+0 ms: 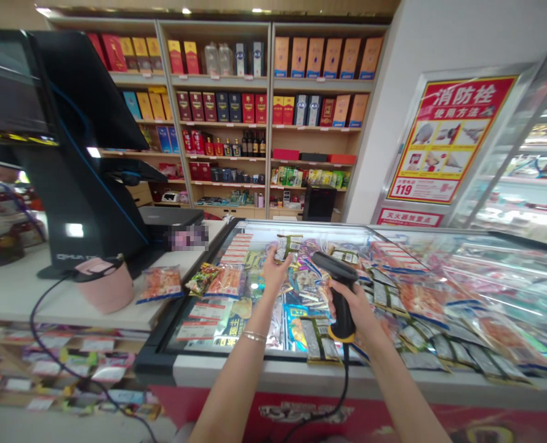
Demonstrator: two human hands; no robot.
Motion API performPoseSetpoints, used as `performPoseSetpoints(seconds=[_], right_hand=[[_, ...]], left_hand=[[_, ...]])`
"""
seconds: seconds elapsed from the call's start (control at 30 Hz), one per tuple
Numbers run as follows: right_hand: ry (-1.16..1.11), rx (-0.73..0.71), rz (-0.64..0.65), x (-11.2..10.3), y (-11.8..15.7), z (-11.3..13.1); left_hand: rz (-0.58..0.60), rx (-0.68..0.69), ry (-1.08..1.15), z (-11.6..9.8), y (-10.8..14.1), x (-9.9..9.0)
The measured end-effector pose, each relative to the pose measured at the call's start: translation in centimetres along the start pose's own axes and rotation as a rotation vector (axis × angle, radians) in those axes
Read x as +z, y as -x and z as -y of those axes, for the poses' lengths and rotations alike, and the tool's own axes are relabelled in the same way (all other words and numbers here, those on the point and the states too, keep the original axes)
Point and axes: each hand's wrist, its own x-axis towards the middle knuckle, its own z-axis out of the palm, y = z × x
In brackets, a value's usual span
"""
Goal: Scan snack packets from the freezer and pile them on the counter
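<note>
My right hand (354,307) is wrapped round the grip of a black barcode scanner (340,271) with a yellow base, its cable hanging down the freezer front. Between the thumb and fingers of my left hand (277,267) is a small flat snack packet (288,247), with a barcode label facing up. The scanner's head is to the right of this packet, apart from it. Beneath both hands lies the glass top of a chest freezer (203,354). A similar silver-and-green packet (320,338) rests near its front edge, below the scanner.
Several more packets (469,354) and bags of reddish food (423,298) are spread over the freezer's right side. To the left, a counter carries a black checkout terminal (77,154), a pink container (104,286) and a food bag (161,282). Shelves of boxes (222,107) stand behind.
</note>
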Motion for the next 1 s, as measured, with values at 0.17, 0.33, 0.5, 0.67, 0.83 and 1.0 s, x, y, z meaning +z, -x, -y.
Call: performPoseSetpoints(seconds=[0.17,0.33,0.5,0.67,0.83,1.0], right_hand=[[-0.072,-0.009,-0.008,0.7,0.2,0.4],[-0.123,-0.001,0.001,3.4,-0.2,1.2],[-0.216,-0.011,0.114,8.5,-1.3,0.8],[-0.355,0.018,0.258,14.2,-2.9,-2.2],[-0.504,0.170,0.380,18.8,-5.0,-6.9],[-0.503,0.297,0.426,21.0,-6.6,-11.9]], left_hand=[[0.008,-0.010,0.069,-0.7,0.7,-0.2],[-0.047,-0.006,0.086,-2.8,0.2,-3.7],[-0.143,0.064,0.021,-6.2,-1.4,-11.5],[-0.324,0.053,-0.382,-6.1,-2.0,-20.5],[-0.367,0.038,-0.853,-3.0,-1.0,-24.5],[-0.432,0.066,-1.295,-1.0,0.4,-24.1]])
